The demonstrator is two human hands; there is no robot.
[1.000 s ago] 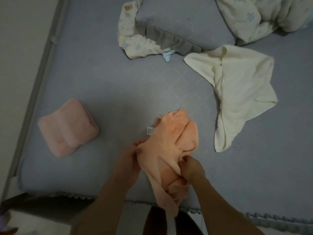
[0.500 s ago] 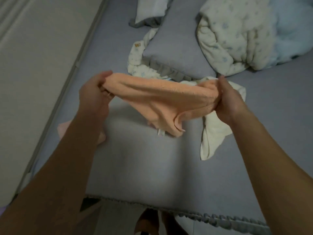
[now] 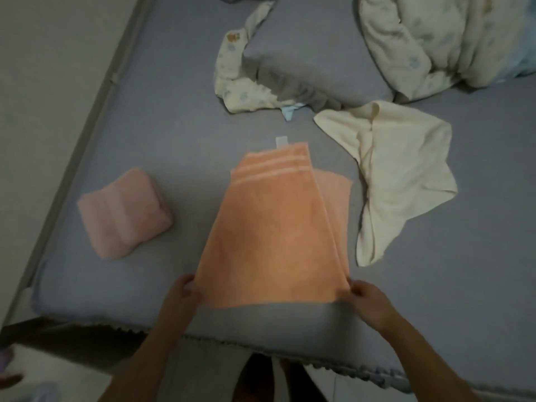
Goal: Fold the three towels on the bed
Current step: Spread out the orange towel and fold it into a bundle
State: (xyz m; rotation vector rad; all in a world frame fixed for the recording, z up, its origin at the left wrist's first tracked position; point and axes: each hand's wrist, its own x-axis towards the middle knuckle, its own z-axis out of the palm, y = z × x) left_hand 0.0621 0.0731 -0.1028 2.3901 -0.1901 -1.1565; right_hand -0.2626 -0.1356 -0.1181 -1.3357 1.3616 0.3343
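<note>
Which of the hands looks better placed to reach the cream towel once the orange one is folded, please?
Probably the right hand. It pinches the orange towel's near right corner, and the unfolded cream towel lies on that same side. The left hand sits nearer the folded pink towel.

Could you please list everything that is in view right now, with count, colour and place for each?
Striped orange terry towel: one, orange with pale stripes and a white tag, spread at the bed's near middle, folded lengthwise.
Folded pink towel: one, pink, left part of the bed.
Crumpled cream towel: one, cream, unfolded, right of the orange towel.
Grey frilled pillow: one, grey, far middle.
Printed cream cloth: one, cream with small prints, under the pillow's left edge.
Bunched printed quilt: one, cream and pale blue, far right.
Grey-blue bed sheet: one, covering the bed.
Left hand: pinches the orange towel's near left corner.
Right hand: pinches its near right corner.
</note>
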